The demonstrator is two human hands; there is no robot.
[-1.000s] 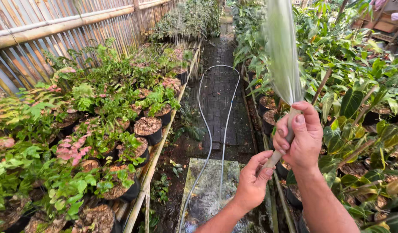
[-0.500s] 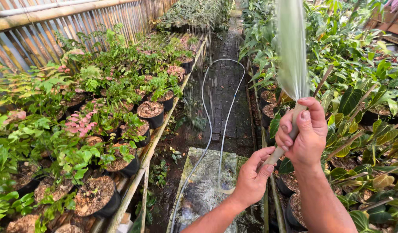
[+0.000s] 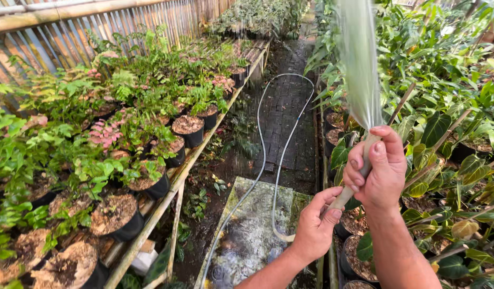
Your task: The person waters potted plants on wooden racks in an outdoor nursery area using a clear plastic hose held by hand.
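My right hand grips the end of a pale hose, thumb pressed over its mouth. A flat fan of water shoots up and away from it. My left hand holds the same hose just below, near its bend. The rest of the hose loops along the wet brick path and comes back toward me. Leafy potted plants stand right beside my right hand.
A low wooden bench on the left carries several black pots with green and pink foliage. A bamboo fence runs behind them. A wet stone slab lies below my hands. More pots sit under my forearms.
My view has swung a little left and forward. Both hands keep their hold on the hose, and the water fan still sprays upward.
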